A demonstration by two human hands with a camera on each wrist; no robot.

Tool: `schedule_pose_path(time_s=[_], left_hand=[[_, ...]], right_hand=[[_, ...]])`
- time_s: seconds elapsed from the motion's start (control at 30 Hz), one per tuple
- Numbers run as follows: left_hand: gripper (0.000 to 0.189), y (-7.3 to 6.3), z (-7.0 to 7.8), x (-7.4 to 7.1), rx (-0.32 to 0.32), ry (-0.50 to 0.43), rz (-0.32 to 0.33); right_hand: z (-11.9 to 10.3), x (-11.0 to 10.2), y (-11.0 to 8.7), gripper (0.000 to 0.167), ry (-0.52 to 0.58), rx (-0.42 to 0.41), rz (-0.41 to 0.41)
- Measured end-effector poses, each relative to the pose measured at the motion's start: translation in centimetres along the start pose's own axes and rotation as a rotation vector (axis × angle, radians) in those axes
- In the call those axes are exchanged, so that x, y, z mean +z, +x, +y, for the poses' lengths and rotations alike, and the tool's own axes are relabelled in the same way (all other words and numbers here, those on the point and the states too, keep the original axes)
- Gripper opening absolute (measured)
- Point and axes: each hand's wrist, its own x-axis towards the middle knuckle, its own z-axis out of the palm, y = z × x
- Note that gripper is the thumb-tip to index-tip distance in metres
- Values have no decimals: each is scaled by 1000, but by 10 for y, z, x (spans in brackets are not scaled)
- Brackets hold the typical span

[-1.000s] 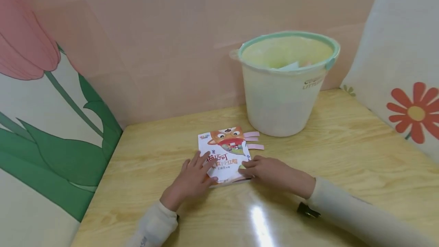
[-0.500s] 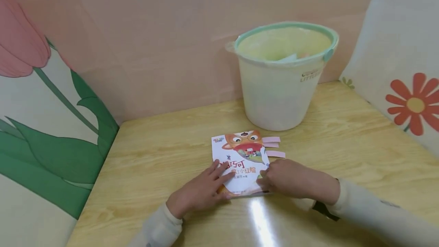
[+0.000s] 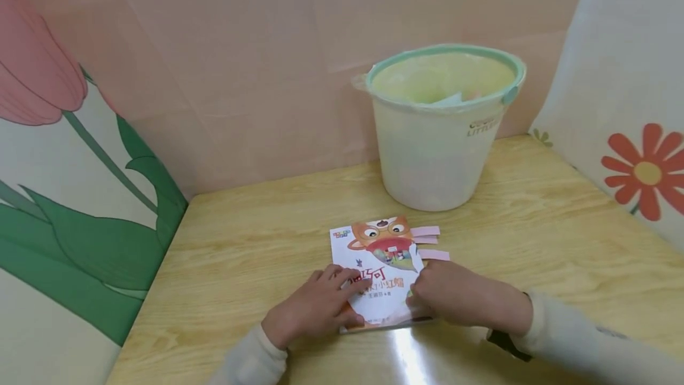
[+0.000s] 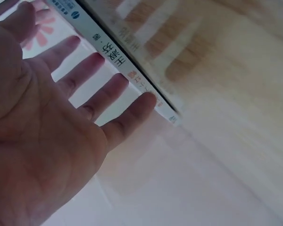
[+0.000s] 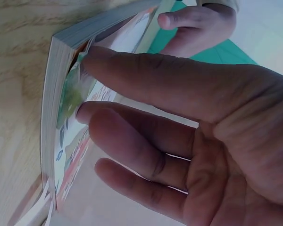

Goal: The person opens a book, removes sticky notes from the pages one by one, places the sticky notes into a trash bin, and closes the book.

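Book [image 3: 386,272], long axis pointing away, between: left-hand grip [image 3: 322,303], fingers straight, on left side; right-hand grip [image 3: 456,291], fingers loosely unclosed, touching right side.

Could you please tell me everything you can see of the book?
The book looks like a paperback, its white cover showing an orange animal in glasses and red and orange characters. Its spine is printed, its page edges are pale, and pink strips stick out on the right. It lies face up on the wood-grained table, in front of the bucket. The left hand rests on its left side; the right hand touches its lower right corner; whether the cover lifts there is unclear.
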Motion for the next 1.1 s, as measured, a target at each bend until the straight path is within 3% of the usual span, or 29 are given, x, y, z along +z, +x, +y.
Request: schedule_pose_path(time_s=[0.3,0.4,0.53,0.63,0.73,0.8,0.97,1.1], left_hand=[[70,-2,0,-3,-19,-40,16],[70,-4,-1,-3,-13,-101,-13],[70,-5,-5,-4,7,-128,-22],[70,-5,-7,-5,8,-109,-18],[70,-4,-6,-5,-3,-105,-33],[71,-4,-5,-4,-5,-107,-44],[72,-3,-2,-3,-20,-111,-43],[71,-2,0,-4,-31,-109,-32]], right_hand=[[-2,-3,4,24,87,43,-20],[-2,-6,4,25,165,55,-34],[1,-9,7,14,278,124,-76],[7,-4,11,72,381,162,-146],[13,7,12,104,487,148,-223],[16,16,12,106,540,129,-251],[24,30,14,87,572,105,-254],[32,34,15,87,534,171,-248]])
